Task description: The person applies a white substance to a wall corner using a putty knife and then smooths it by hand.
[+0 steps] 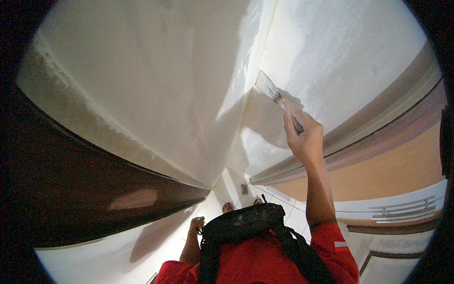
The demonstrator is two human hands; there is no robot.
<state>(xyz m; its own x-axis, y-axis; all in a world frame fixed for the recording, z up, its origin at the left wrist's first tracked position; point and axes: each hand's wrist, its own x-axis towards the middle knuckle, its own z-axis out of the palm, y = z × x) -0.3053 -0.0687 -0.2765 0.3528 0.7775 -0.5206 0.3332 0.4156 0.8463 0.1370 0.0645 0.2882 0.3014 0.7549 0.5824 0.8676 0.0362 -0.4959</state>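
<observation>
My right hand is closed round the handle of a putty knife, raised in front of me. The knife's flat, whitish-smeared blade has its edge at the corner where two pale walls meet. Streaks of white filler mark the wall corner on both sides. Down at my left side, my left hand hangs beside a black bag worn across my front. Its fingers look curled together; whatever they may hold is too small and dim to make out.
A dark brown panel runs along the lower left wall. On the right are an orange-brown panel and a rack of metal bars. Below, my feet stand on white tiles with a small drain near the corner.
</observation>
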